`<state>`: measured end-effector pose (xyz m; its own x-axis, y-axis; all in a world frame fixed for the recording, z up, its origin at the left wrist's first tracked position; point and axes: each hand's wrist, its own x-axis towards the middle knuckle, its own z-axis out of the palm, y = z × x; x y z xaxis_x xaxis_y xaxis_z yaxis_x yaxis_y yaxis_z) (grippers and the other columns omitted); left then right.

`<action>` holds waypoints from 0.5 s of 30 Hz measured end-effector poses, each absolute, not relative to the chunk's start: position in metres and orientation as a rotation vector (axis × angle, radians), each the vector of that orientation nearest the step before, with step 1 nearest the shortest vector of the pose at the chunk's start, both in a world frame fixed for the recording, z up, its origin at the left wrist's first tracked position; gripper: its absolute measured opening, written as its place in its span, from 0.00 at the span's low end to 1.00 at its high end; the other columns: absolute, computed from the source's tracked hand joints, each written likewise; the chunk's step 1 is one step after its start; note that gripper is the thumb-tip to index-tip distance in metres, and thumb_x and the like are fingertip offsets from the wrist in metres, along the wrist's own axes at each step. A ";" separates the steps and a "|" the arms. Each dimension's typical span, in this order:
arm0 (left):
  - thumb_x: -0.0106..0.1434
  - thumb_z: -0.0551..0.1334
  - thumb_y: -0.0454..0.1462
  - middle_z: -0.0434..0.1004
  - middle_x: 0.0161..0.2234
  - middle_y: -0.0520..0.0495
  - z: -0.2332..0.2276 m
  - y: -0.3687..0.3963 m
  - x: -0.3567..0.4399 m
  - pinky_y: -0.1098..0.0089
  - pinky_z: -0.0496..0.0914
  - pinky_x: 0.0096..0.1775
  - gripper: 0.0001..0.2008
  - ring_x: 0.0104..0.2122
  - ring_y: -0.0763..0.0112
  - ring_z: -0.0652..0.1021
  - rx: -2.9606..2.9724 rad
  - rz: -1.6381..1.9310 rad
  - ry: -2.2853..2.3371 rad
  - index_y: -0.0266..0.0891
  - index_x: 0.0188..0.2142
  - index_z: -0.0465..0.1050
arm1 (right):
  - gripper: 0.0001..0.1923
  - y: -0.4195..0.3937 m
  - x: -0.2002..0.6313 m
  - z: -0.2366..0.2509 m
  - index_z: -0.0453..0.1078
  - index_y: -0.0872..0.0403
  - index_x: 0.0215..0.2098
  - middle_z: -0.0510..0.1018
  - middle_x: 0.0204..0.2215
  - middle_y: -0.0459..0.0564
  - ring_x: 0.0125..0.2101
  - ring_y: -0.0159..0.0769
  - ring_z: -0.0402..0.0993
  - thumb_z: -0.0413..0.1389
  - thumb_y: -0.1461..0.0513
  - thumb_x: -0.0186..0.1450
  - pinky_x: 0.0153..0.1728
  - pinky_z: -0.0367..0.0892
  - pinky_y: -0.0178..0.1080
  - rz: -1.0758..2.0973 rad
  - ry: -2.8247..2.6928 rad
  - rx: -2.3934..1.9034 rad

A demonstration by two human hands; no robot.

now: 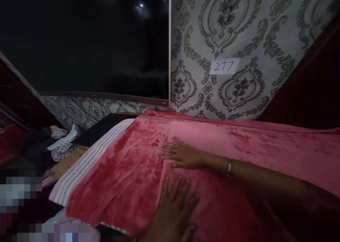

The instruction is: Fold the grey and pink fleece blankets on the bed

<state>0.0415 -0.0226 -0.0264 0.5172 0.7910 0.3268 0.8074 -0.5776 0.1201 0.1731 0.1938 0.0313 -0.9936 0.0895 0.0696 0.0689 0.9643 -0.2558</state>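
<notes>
Step in hand, by my read: smoothing a fold in the red plush blanket [212, 157], spread on the table before the damask wall. Right hand [183, 154] and left hand [174, 208] both flat on it, fingers spread, gripping nothing. Next calls for even pressure w/ both palms (avoid bunching). Count: 1 blanket, 1 striped cloth [87, 164] beneath, 2 hands.

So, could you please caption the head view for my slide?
Both hands, left hand and right hand, flat on a pink blanket.

Home interior, dim, likely a bedroom or living room. Patterned damask wallpaper [239, 33], large dark TV screen [87, 40] on the wall. Plush pink blanket [239, 146], loose clothes [61, 142] heaped at left.
</notes>
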 end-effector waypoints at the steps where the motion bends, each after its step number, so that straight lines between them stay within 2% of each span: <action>1: 0.61 0.66 0.50 0.46 0.73 0.43 -0.032 -0.022 0.044 0.34 0.39 0.67 0.42 0.70 0.43 0.52 -2.665 -0.525 -1.418 0.51 0.70 0.52 | 0.30 0.205 0.167 0.029 0.53 0.43 0.72 0.53 0.71 0.51 0.72 0.45 0.40 0.42 0.45 0.75 0.68 0.30 0.59 0.387 -3.042 -0.171; 6: 0.62 0.62 0.57 0.45 0.73 0.43 -0.046 -0.018 0.045 0.39 0.29 0.67 0.41 0.71 0.46 0.50 -2.510 -0.457 -1.292 0.52 0.70 0.53 | 0.27 0.269 0.136 0.018 0.60 0.46 0.69 0.53 0.72 0.51 0.72 0.47 0.40 0.41 0.49 0.76 0.68 0.39 0.57 0.358 -3.000 -0.533; 8: 0.62 0.59 0.60 0.47 0.73 0.43 -0.046 -0.015 0.042 0.41 0.27 0.67 0.41 0.71 0.46 0.50 -2.452 -0.462 -1.230 0.52 0.70 0.54 | 0.25 0.281 0.129 0.016 0.64 0.48 0.67 0.57 0.70 0.53 0.70 0.47 0.48 0.42 0.52 0.76 0.67 0.45 0.55 0.284 -2.927 -0.631; 10: 0.61 0.58 0.62 0.48 0.72 0.43 -0.046 -0.012 0.041 0.41 0.27 0.67 0.41 0.71 0.46 0.50 -2.412 -0.466 -1.207 0.53 0.69 0.55 | 0.23 0.283 0.127 0.017 0.70 0.50 0.62 0.66 0.65 0.56 0.65 0.45 0.58 0.42 0.55 0.76 0.65 0.50 0.53 0.179 -2.837 -0.676; 12: 0.61 0.58 0.62 0.50 0.72 0.43 -0.046 -0.010 0.040 0.42 0.27 0.67 0.41 0.71 0.47 0.52 -2.394 -0.479 -1.200 0.53 0.69 0.56 | 0.22 0.278 0.128 0.018 0.73 0.51 0.58 0.72 0.60 0.56 0.61 0.44 0.64 0.43 0.56 0.76 0.63 0.52 0.53 0.093 -2.784 -0.692; 15: 0.60 0.61 0.60 0.50 0.72 0.44 -0.046 -0.011 0.040 0.43 0.27 0.67 0.41 0.70 0.47 0.54 -2.398 -0.501 -1.203 0.52 0.69 0.56 | 0.23 0.263 0.133 0.016 0.69 0.49 0.63 0.67 0.65 0.55 0.66 0.46 0.57 0.43 0.54 0.76 0.65 0.48 0.57 0.039 -2.797 -0.710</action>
<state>0.0405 -0.0109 -0.0461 0.5632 0.6685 0.4857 0.8157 -0.5439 -0.1972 0.1330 0.2631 0.0164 -0.8484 0.4728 0.2380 0.4659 0.8804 -0.0880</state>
